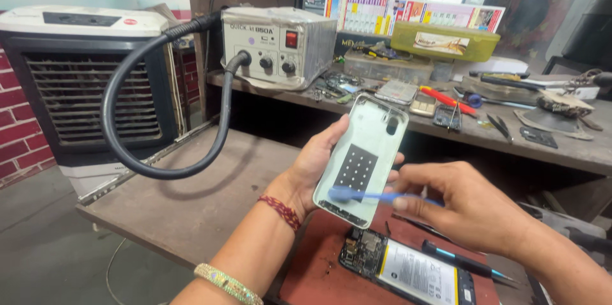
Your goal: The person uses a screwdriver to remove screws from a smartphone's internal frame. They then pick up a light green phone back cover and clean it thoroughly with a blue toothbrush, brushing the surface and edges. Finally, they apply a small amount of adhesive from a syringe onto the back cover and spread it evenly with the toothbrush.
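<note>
The left hand point(312, 168) cups a pale green phone back cover point(362, 159) from behind, fingers curled round its edges, held above the bench point(191, 203) with its long axis tilted, camera cutout uppermost and pointing up and to the right. The right hand point(468, 206) pinches a blue plastic pry tool point(376, 196) lying crosswise, its flat tip on the cover's lower inner face. That face shows a dark, dotted rectangular patch; an opened phone point(408, 270) lies just below on a red mat point(319, 273).
</note>
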